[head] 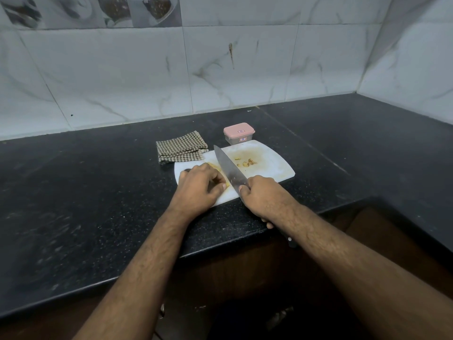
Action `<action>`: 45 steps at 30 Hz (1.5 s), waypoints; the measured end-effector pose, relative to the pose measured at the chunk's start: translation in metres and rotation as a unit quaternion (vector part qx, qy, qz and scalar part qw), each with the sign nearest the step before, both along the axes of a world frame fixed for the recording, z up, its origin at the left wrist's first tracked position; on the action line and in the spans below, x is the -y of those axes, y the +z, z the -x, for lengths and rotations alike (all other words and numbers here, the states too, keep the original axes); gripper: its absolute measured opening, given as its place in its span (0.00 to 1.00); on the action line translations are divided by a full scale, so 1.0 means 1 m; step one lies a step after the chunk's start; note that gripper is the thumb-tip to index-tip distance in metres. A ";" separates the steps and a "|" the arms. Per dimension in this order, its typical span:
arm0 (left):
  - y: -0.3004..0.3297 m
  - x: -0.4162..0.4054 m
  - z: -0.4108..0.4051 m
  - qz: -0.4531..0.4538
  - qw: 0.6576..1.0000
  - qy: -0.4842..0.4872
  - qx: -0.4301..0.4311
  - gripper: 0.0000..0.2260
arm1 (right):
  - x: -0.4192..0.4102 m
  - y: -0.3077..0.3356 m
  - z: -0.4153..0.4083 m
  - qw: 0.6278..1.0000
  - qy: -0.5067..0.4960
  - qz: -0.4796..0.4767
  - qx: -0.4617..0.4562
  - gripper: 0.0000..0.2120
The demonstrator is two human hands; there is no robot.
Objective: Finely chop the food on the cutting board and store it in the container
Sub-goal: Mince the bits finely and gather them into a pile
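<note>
I am clenching my right hand (257, 195) around the knife (229, 168), blade on the cutting board (272, 165). My left hand (199, 184) is gripping the yellow food (215, 168) there; cut pieces (246, 163) are lying beside the blade. The lidded container (239, 133) is sitting behind the board on the tabletop (98, 192).

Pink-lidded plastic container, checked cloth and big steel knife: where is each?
pink-lidded plastic container (239, 130), head view, on its lid.
checked cloth (180, 148), head view, on its folded middle.
big steel knife (229, 168), head view, on the blade.
</note>
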State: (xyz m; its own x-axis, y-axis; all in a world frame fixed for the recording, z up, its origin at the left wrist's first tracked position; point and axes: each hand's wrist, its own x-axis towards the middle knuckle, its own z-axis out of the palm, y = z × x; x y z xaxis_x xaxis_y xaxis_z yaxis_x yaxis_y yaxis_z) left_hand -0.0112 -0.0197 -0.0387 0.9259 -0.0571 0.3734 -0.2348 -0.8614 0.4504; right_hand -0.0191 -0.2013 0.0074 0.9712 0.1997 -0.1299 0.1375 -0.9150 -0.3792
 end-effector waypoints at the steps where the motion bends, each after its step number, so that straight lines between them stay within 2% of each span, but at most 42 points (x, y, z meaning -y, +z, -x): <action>1: 0.000 0.000 0.000 -0.001 1.000 0.001 0.001 0.04 | -0.001 0.002 0.000 1.000 -0.002 0.007 -0.004 0.17; 17: -0.003 0.004 -0.007 0.007 1.000 -0.002 0.015 0.04 | -0.011 0.008 0.000 0.999 -0.001 0.044 -0.003 0.15; 21: -0.004 0.003 -0.006 0.030 1.000 -0.010 0.003 0.03 | -0.018 0.012 0.002 0.997 0.003 0.078 0.015 0.11; 26: -0.004 0.002 -0.006 0.043 0.999 -0.018 -0.013 0.01 | -0.033 0.022 0.005 0.994 0.011 0.113 -0.002 0.12; 32: -0.003 0.002 -0.004 0.050 0.999 -0.012 -0.012 0.02 | -0.025 0.016 0.005 0.998 -0.016 0.068 -0.011 0.09; 38: -0.005 0.002 -0.007 0.054 0.998 -0.009 -0.006 0.02 | -0.018 0.005 0.004 0.999 -0.026 0.030 -0.006 0.16; 45: -0.005 0.003 -0.008 0.042 0.999 -0.014 0.002 0.02 | -0.018 0.008 0.003 0.999 -0.016 0.046 -0.011 0.16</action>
State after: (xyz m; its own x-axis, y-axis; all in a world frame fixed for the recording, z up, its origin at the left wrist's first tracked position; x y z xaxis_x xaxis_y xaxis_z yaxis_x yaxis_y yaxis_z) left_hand -0.0035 -0.0224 -0.0439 0.9231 -0.0505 0.3812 -0.2593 -0.8139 0.5199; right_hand -0.0222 -0.1833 0.0155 0.9735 0.1549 -0.1683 0.0998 -0.9497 -0.2968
